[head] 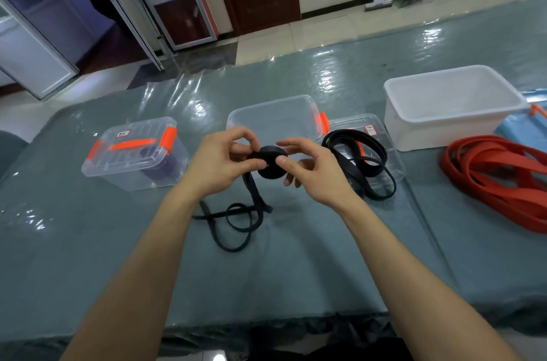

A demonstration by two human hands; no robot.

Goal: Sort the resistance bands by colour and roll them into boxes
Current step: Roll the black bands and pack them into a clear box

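Note:
Both my hands hold a black resistance band [270, 164] above the table, partly wound into a tight roll. My left hand [225, 164] pinches the roll's left side with thumb and fingers. My right hand [307, 167] pinches its right side. The band's loose tail [236, 218] hangs down and lies looped on the table. Behind the roll stands an open clear box [275, 115] with an orange clip. A second black band [358, 159] lies on a clear lid [381, 135] to the right. Red bands [497, 177] are piled at far right.
A closed clear box with orange latches [136, 153] holding a purple roll [161, 167] stands at left. A white tub [453, 106] sits at the back right, next to something blue [521, 130]. The table wears a grey-green glossy cover [296, 272].

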